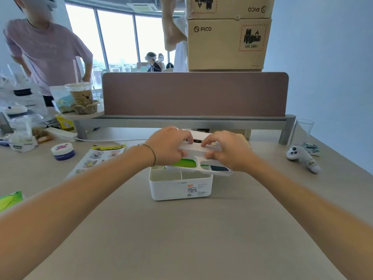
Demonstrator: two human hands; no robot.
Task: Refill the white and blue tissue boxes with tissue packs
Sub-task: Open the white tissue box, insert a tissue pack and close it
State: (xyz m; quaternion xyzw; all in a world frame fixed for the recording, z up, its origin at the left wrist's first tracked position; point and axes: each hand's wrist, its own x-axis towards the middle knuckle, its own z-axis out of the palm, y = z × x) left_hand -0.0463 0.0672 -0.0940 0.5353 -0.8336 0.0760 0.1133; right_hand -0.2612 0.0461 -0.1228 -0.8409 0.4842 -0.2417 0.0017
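Note:
A white tissue box (177, 188) with small front compartments stands on the table in front of me. Its white lid (198, 153), with an oval slot, is held tilted over the box top. My left hand (168, 146) grips the lid's left end and my right hand (227, 150) grips its right end. Through the slot a green tissue pack (186, 163) shows inside the box, with a dark blue patch (219, 168) beside it. A second green tissue pack (10, 200) lies at the table's left edge. No blue tissue box is visible.
A grey monitor riser (181, 120) and brown partition (193, 93) stand behind the box. Left: sticker sheet (101, 156), small jar (62, 151), iced drink (81, 98), clutter. Right: white controller (302, 158), clear glass (302, 130). Cardboard boxes (228, 43) are stacked behind. A person in a pink shirt (44, 51) stands at left.

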